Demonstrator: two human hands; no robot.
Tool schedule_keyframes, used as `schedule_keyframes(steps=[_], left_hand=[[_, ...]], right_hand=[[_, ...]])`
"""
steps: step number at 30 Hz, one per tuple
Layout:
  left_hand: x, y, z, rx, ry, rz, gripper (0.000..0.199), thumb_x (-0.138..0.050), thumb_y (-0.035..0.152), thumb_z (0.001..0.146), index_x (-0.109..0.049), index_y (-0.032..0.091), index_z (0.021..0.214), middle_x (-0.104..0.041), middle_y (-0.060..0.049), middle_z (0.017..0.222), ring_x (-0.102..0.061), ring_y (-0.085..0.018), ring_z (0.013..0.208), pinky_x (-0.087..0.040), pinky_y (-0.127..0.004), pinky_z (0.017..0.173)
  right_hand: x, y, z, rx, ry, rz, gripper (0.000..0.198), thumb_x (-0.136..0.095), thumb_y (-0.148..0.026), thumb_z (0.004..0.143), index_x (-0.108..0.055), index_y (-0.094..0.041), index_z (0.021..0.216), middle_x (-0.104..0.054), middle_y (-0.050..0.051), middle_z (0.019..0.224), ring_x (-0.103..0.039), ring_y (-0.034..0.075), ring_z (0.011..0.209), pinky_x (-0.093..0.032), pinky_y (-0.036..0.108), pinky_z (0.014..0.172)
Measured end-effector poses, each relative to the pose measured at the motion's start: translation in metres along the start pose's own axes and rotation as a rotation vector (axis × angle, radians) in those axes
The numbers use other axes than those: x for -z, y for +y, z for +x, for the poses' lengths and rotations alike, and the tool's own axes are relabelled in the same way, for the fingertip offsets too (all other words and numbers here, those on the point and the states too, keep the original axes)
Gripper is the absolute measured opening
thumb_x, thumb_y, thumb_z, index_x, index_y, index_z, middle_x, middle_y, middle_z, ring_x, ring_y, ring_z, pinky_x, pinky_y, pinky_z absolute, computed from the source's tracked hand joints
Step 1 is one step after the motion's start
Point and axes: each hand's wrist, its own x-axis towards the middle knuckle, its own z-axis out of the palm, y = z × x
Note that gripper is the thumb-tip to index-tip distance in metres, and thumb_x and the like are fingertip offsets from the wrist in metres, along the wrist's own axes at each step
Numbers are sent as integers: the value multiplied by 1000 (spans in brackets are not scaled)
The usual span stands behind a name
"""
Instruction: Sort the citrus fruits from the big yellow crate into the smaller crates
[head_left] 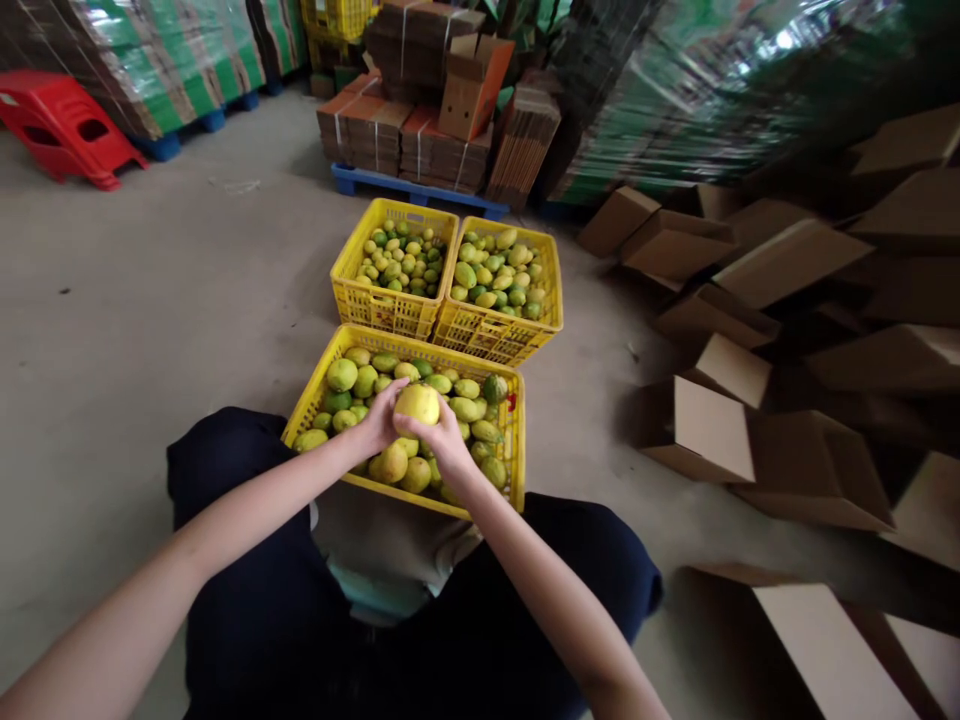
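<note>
Between my two hands is a plump yellow lemon [417,404], held just above the near crate. My left hand [382,415] closes on its left side, while my right hand [442,437] grips it from the right and below, thumb across the near side. Beneath them, a yellow plastic crate [517,440] holds many green and yellow lemons [415,475], some round, some longer. Part of this fruit is hidden by my hands. The crate stands close in front of my knees.
Beyond it stand two more fruit-filled yellow crates, left [386,315] and right [487,335]. Open cardboard boxes [712,430] lie heaped at the right. Flattened cartons [367,130] sit on a blue pallet [405,187] behind. A red stool [71,125] is at far left.
</note>
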Motion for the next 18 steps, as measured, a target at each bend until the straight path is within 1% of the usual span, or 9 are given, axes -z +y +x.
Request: schedule_keyframes(steps=[1,3,5,7,9,11,13,15,18], left_hand=[[1,1,0,11,-17,13,19,-56,34,90,-62,17,86,-70,-9,82,-66,-30,101,-54,-43,90],[3,3,0,18,-35,50,12,-58,28,89,-62,17,91,-71,-10,88,-65,-30,104,-52,-47,93],[5,7,-1,-36,-45,112,10,-64,21,85,-61,17,95,-70,-10,92,-65,-29,105,-50,-49,96],[6,13,-4,-152,-45,170,24,-72,14,78,-61,19,99,-69,-8,100,-64,-26,108,-48,-47,100],[6,18,-9,-357,-44,265,40,-80,8,68,-62,22,101,-67,-5,109,-60,-22,114,-44,-39,106],[5,23,-14,-592,-74,419,50,-85,6,59,-64,24,101,-66,-4,115,-57,-21,118,-41,-32,108],[4,27,-19,-759,-122,564,52,-87,8,55,-66,24,100,-65,-5,116,-57,-22,118,-41,-31,107],[2,29,-22,-825,-133,627,52,-89,10,54,-68,25,100,-64,-6,116,-56,-23,118,-40,-32,107],[-2,29,-26,-865,-92,699,52,-90,9,50,-71,25,96,-59,-6,117,-51,-26,123,-36,-34,111]], right_hand=[[4,-7,1,-70,-4,81,47,-84,-46,54,-63,-27,93,-68,4,90,-67,29,91,-58,48,80],[14,-20,4,-186,-19,204,45,-79,-49,57,-62,-24,90,-69,6,89,-67,28,83,-58,47,69],[25,-32,8,-197,-18,225,43,-78,-48,58,-60,-22,88,-69,6,89,-66,26,79,-57,45,67],[35,-40,12,-108,49,138,44,-83,-40,53,-59,-24,86,-67,2,86,-62,22,77,-56,42,73],[42,-44,14,59,153,-63,48,-87,-32,48,-58,-26,86,-63,-3,82,-59,20,79,-53,40,81],[46,-44,14,246,207,-295,49,-87,-28,48,-59,-27,88,-62,-3,85,-58,23,86,-49,43,89],[46,-43,14,378,195,-444,47,-85,-26,52,-62,-28,93,-62,0,94,-57,26,96,-46,46,96],[45,-41,15,442,179,-519,47,-83,-26,54,-64,-28,97,-59,3,102,-56,29,101,-45,49,99],[43,-38,16,472,160,-576,48,-82,-31,58,-65,-28,103,-56,5,106,-57,30,101,-46,50,99]])
